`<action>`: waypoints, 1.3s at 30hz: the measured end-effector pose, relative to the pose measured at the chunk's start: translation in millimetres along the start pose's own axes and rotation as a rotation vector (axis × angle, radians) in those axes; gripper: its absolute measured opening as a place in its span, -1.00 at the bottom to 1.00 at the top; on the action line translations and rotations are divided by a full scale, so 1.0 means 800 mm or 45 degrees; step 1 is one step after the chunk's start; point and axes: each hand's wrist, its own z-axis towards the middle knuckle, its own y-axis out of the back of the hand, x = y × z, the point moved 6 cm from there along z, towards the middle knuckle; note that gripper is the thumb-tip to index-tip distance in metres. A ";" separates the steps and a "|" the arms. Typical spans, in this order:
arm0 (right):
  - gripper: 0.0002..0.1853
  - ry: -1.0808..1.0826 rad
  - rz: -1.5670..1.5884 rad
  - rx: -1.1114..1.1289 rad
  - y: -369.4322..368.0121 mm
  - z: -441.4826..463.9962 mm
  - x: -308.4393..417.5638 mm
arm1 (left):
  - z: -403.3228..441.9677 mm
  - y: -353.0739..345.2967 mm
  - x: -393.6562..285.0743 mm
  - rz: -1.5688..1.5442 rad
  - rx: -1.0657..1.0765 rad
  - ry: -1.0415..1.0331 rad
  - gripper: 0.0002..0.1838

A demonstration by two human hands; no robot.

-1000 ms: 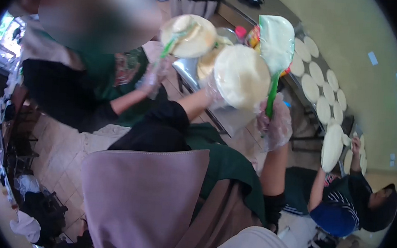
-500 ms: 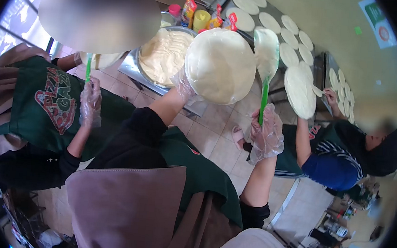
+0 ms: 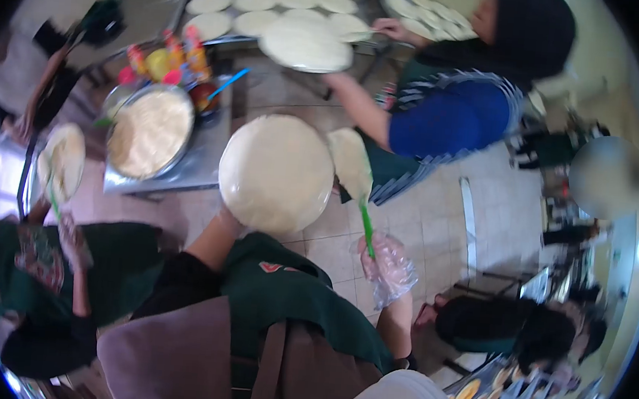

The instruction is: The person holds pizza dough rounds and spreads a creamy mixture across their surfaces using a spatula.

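Note:
A round, flat plate coated to its rim with pale cream rests on my left hand. That hand is under the plate, with most of its fingers hidden. My right hand, in a clear plastic glove, is closed around the green handle of a spatula. Pale cream covers the spatula's broad blade, which is upright beside the plate's right edge. Whether blade and plate touch, I cannot tell.
A large bowl of cream stands on a metal table beside squeeze bottles. Pale round discs lie on a table behind. One co-worker holds a coated disc; another works at the left.
The view has turned right, so the bowl and left co-worker now appear further left. My hands, still holding plate and spatula, appear lower and to the left. The spatula's blade leans more to the left.

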 end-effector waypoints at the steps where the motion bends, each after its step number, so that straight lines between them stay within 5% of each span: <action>1: -0.62 -0.068 0.014 -0.064 0.027 -0.021 -0.010 | 0.002 -0.025 0.023 -0.194 -0.001 0.104 -0.34; 3: -0.62 -0.112 0.030 -0.139 0.069 -0.055 -0.031 | 0.005 -0.049 0.064 -0.568 -0.053 0.347 -0.34; 7: -0.60 -0.244 0.092 -0.556 0.148 -0.130 -0.043 | 0.014 -0.067 0.177 -0.571 -0.076 0.663 -0.34; 10: -0.60 -0.103 -0.336 -0.905 0.211 -0.180 -0.029 | 0.031 -0.106 0.272 -0.824 0.203 0.979 -0.33; 14: -0.61 -0.137 -0.378 -1.124 0.293 -0.235 -0.025 | 0.063 -0.180 0.373 -0.854 0.353 1.303 -0.34; 16: -0.61 0.093 -0.870 -1.171 0.322 -0.246 -0.013 | 0.080 -0.222 0.414 -0.817 0.352 1.384 -0.34; 17: -0.60 -0.337 -0.461 -1.301 0.345 -0.257 -0.028 | 0.091 -0.239 0.430 -0.809 0.352 1.425 -0.34; 18: -0.60 -0.354 -0.453 -1.339 0.361 -0.260 -0.030 | 0.099 -0.255 0.449 -0.803 0.354 1.460 -0.34; 25: -0.50 -0.740 -0.909 -1.421 0.451 -0.224 -0.003 | 0.188 -0.335 0.527 -0.743 0.441 1.505 -0.36; 30: -0.52 -0.689 -0.926 -1.396 0.512 -0.173 -0.005 | 0.251 -0.354 0.567 -0.666 0.759 1.472 -0.38; 35: -0.61 -0.463 -1.192 -1.118 0.540 -0.087 0.033 | 0.308 -0.357 0.613 -0.654 0.701 1.505 -0.37; 39: -0.65 -0.561 -1.184 -0.864 0.574 -0.046 0.027 | 0.350 -0.348 0.653 -0.644 0.583 1.477 -0.37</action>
